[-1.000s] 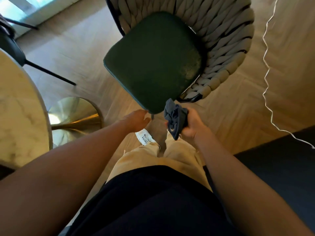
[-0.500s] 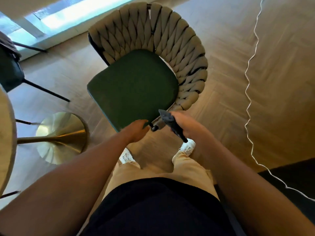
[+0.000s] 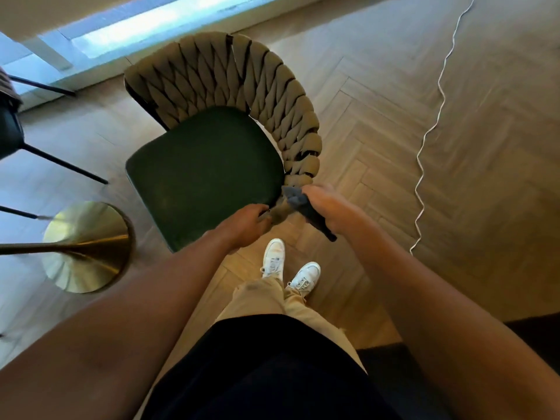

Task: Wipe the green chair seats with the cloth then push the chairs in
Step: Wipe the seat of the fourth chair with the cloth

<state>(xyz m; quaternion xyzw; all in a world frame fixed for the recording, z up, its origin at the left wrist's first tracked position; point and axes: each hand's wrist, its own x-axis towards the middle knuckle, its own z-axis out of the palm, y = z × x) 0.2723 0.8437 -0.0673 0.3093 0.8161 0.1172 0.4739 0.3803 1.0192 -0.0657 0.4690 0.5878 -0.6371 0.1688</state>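
I count one green chair seat [image 3: 203, 165] fully in view, ringed at its back and right by a woven backrest [image 3: 272, 95], and part of a second dark chair [image 3: 9, 128] far to the seat's left. One cloth [image 3: 306, 209] sits just off the seat's near right corner, bunched in my right hand [image 3: 328, 207], whose fingers curl around it. My left hand [image 3: 245, 224] rests at the seat's near edge, fingers curled over it. One brass pedestal base [image 3: 86, 247] stands left of the seat; one white cord [image 3: 430, 131] trails on the floor to its right.
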